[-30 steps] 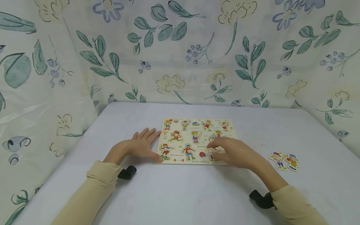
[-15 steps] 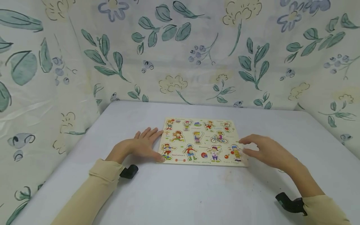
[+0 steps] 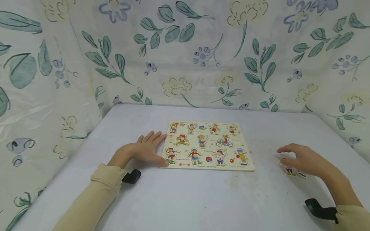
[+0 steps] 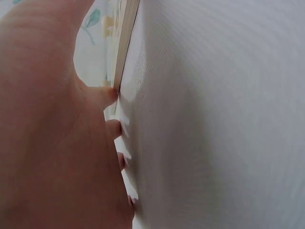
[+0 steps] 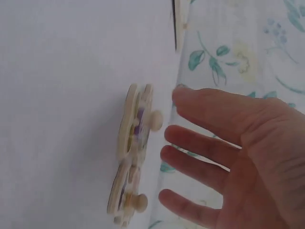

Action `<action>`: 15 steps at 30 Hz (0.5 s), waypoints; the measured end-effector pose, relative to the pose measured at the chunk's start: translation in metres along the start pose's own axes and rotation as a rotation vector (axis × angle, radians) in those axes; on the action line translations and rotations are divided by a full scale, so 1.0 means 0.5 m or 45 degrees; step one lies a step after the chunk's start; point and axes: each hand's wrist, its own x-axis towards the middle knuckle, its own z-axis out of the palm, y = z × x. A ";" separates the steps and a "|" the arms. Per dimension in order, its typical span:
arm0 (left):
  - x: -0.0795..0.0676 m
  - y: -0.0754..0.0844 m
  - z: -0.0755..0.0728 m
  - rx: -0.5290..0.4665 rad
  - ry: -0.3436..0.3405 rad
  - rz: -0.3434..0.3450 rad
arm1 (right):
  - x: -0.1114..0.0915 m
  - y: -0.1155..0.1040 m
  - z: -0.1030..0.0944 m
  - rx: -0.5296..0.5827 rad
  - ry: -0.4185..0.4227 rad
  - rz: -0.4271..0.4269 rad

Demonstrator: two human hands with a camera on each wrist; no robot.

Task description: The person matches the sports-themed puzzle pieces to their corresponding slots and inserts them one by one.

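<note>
A wooden knob puzzle board (image 3: pixel 188 155) with several pictures of children at sports lies flat on the table. My left hand (image 3: pixel 144 150) rests at the board's left side, fingers spread and thumb touching the near-left corner. In the left wrist view the fingertips (image 4: pixel 113 129) meet the tabletop beside the board's edge. Off to the right, my right hand (image 3: pixel 306 160) hovers over loose knobbed puzzle pieces (image 3: pixel 290 170), partly hiding them. In the right wrist view its fingers are apart and hold nothing. Two pieces show there, one with a round knob (image 5: pixel 156 120), the other (image 5: pixel 125 195) nearer the wrist.
A white cloth covers the table (image 3: pixel 185 199). Floral fabric (image 3: pixel 185 64) hangs behind it and along both sides. Faint brownish marks (image 3: pixel 238 181) and small specks lie on the cloth right of the board. A black wrist mount (image 3: pixel 321 210) sits at each cuff.
My right hand has left the board's lower right area and moved right, to above the loose pieces. My left hand has stayed at the board's left edge.
</note>
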 end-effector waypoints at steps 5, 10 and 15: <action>-0.003 -0.001 0.000 -0.003 0.003 0.000 | -0.007 0.025 -0.002 0.001 -0.050 0.021; -0.003 -0.003 0.000 0.000 0.005 0.005 | -0.014 0.037 -0.001 0.008 -0.059 0.018; -0.002 0.000 -0.002 0.006 -0.003 0.010 | -0.018 0.038 0.003 0.017 -0.036 0.019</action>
